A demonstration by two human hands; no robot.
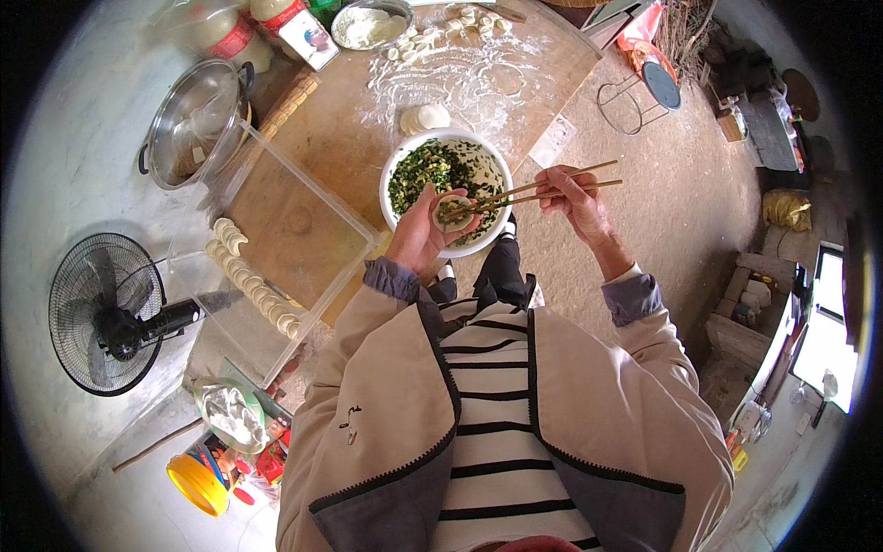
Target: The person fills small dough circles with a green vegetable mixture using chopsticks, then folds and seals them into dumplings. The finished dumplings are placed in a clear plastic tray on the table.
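My left hand (pixel 422 231) cups a round dumpling wrapper (pixel 440 222) with chopped filling in its middle. A pair of wooden chopsticks (pixel 521 195) is gripped in my right hand (pixel 574 201), their tips at the filling in the wrapper. Beneath both lies a white bowl (pixel 386 160) of chopped green filling with yellowish bits (pixel 428 165), partly hidden by my left hand. Just beyond its rim sits a small stack of round wrappers (pixel 425 119) on the floured wooden table (pixel 331 117).
To the left, a transparent plastic box (pixel 324 186) stands beside rows of folded dumplings (pixel 252 283). Dough pieces (pixel 452 31) and a metal bowl of flour (pixel 370 26) are at the far side. A steel pot (pixel 194 124), a fan (pixel 107 314) and a stool (pixel 661 86) surround the table.
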